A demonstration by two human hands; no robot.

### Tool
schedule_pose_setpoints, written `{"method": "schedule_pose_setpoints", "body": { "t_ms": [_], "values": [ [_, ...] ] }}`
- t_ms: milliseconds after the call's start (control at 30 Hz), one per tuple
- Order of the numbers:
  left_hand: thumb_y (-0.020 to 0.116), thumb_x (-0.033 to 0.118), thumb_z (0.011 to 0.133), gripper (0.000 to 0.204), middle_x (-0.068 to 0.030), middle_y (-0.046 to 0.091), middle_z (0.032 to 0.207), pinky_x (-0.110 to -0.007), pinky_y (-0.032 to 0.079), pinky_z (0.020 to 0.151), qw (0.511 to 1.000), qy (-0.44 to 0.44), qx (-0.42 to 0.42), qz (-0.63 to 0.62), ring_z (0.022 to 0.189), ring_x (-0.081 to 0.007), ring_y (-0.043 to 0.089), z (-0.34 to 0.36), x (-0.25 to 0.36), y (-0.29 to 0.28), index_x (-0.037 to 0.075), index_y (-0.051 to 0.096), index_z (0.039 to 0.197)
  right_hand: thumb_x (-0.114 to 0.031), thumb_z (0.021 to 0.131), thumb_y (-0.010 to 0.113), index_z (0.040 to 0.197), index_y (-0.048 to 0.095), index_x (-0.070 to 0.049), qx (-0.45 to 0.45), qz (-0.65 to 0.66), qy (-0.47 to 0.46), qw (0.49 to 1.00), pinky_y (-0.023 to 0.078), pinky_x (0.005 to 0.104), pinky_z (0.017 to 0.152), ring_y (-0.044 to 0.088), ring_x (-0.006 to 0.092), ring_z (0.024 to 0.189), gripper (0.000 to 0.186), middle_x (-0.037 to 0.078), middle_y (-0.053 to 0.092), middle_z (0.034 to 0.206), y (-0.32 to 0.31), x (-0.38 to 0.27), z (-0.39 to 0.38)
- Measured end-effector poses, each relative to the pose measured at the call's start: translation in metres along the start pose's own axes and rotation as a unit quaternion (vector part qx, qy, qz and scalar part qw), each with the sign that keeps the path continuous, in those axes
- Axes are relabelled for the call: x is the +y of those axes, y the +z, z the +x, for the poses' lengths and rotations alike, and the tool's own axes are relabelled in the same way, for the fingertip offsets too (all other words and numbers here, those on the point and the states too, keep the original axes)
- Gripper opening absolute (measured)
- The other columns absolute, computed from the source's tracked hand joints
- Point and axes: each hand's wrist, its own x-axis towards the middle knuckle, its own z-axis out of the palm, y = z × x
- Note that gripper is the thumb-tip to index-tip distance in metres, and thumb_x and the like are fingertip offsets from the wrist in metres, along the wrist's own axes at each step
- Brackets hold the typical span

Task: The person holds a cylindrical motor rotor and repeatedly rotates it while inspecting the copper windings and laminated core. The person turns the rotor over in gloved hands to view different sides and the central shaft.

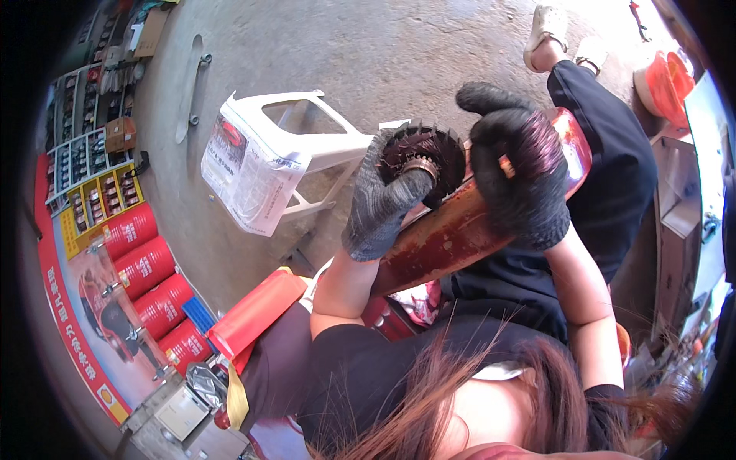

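Observation:
My left hand (383,203), in a dark knitted glove, grips a round, dark toothed metal part (425,146) with reddish-brown inner surfaces and a silvery ribbed centre. Beside it, my right hand (512,172), gloved the same way, has its fingers curled around something I cannot make out; a glossy purplish-red patch shows at its upper side. Beneath both hands runs a long, worn rusty-red metal body (437,249) with patchy paint, lying along my lap.
A white plastic stool (326,153) with newspaper on it stands ahead-left. Further left are a skateboard (192,84), shelves (77,161) and stacked red drums (146,268). An orange bucket (659,92) and cabinet (675,222) are at right. My clog-shod foot (546,34) rests on concrete floor.

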Motion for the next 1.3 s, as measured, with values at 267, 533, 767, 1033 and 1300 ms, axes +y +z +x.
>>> {"method": "schedule_pose_setpoints", "body": {
  "t_ms": [267,533,767,1033,1300],
  "values": [
    [0.078,0.02,0.071,0.067,-0.0105,0.056,0.116,-0.034,0.049,0.092,0.999,0.028,0.01,0.013,0.106,-0.0199,0.057,-0.003,-0.004,0.004,0.002,0.043,0.126,0.0,0.087,0.056,0.105,0.056,0.0,0.095,0.13,0.092,0.983,0.043,0.0305,0.093,0.056,0.0204,0.108,0.017,0.017,0.058,0.118,-0.014,0.012,0.0],
    [0.078,0.017,0.071,0.07,-0.0118,0.054,0.118,-0.033,0.048,0.092,0.998,0.012,0.018,0.054,0.107,-0.0204,0.056,0.001,-0.001,-0.003,0.001,0.04,0.128,0.0,0.08,0.066,0.094,0.059,-0.002,-0.06,-0.032,0.025,0.997,0.049,0.0346,0.087,0.062,0.0259,0.102,0.016,0.018,0.063,0.11,-0.01,0.004,0.003],
    [0.078,0.015,0.071,0.07,-0.0119,0.055,0.117,-0.033,0.048,0.092,0.996,0.051,0.017,0.075,0.106,-0.0201,0.056,-0.005,-0.008,0.0,0.001,0.039,0.128,0.001,0.081,0.064,0.095,0.059,-0.002,-0.025,0.012,0.044,0.999,0.05,0.0339,0.086,0.063,0.025,0.1,0.014,0.017,0.063,0.11,-0.01,0.003,0.0],
    [0.074,0.021,0.076,0.061,-0.0121,0.057,0.114,-0.033,0.049,0.09,0.999,0.025,0.039,0.007,0.104,-0.0202,0.058,0.003,-0.006,-0.004,0.0,0.044,0.125,0.004,0.084,0.06,0.102,0.057,0.001,0.106,0.155,0.125,0.974,0.045,0.0329,0.092,0.057,0.0222,0.109,0.018,0.019,0.059,0.117,-0.007,0.004,-0.004],
    [0.072,0.023,0.078,0.061,-0.0131,0.057,0.115,-0.034,0.052,0.088,0.998,0.027,0.033,-0.053,0.102,-0.0229,0.06,0.005,-0.003,-0.001,-0.002,0.045,0.127,-0.011,0.07,0.079,0.094,0.062,-0.002,-0.013,-0.015,0.035,0.999,0.048,0.0369,0.088,0.061,0.0293,0.103,0.03,0.019,0.061,0.112,-0.001,-0.005,-0.004]
  ]
}}
